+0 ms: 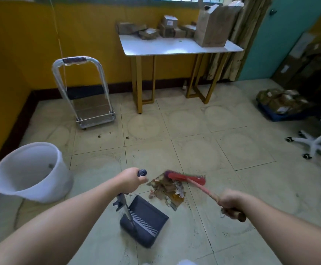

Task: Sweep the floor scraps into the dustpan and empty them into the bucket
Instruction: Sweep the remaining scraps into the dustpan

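1. Scraps (167, 190) heaped on the tiled floor (232, 146), just beside the open mouth of the dustpan (146, 220).
2. Left hand (131, 181) curled round the top of the dustpan's upright handle; pan rests on the floor.
3. Right hand (230, 200) clamped on the broom stick; red broom head (186, 177) sits at the pile's far edge, touching the scraps.
4. Hands well apart, pile between them.
5. White bucket (31, 173) on the floor left of the dustpan, apart from it.
6. Table (175, 46) with cardboard boxes (211, 25) by the yellow wall; trolley (91, 104) left, office chair (318, 142) right.
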